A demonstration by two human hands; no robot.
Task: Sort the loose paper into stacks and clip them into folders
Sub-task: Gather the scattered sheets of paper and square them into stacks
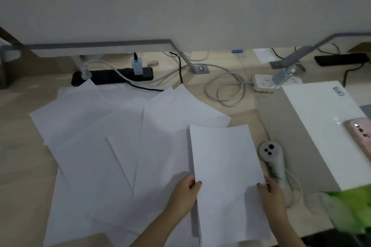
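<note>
**Item 1: held stack** [226, 166]. White office paper, portrait way up, lifted over the near right part of the bench [20, 156]. I cannot tell how many sheets it holds; a thin edge shows on its left side.
- Left grip [184, 190]: pinching the stack's left edge, thumb on top, fingers hidden beneath.
- Right grip [271, 192]: pinching the right edge at about the same height, thumb on the top face.
- Handling, as I judge it: very light, limp, and slick sheet against sheet. Held by one edge it would droop and fan out. Holding both long edges, as now, keeps it flat. I would square it by tapping the short edge on the bench.

**Item 2: loose sheets** [100, 136]. Same white paper, lying overlapped and skewed across the middle and left of the bench, partly under the held stack.
- Handling: flat sheets give the fingers little to catch. I would slide each one to a free corner or edge and lift from there. They crease easily if squeezed.

**Item 3: other things.** Black power strip [112, 75] at the far edge of the sheets. White corded handset [273, 158] just right of the stack. White flat panel [313, 126] further right; I cannot tell if it is a folder. No clip is visible.
</note>
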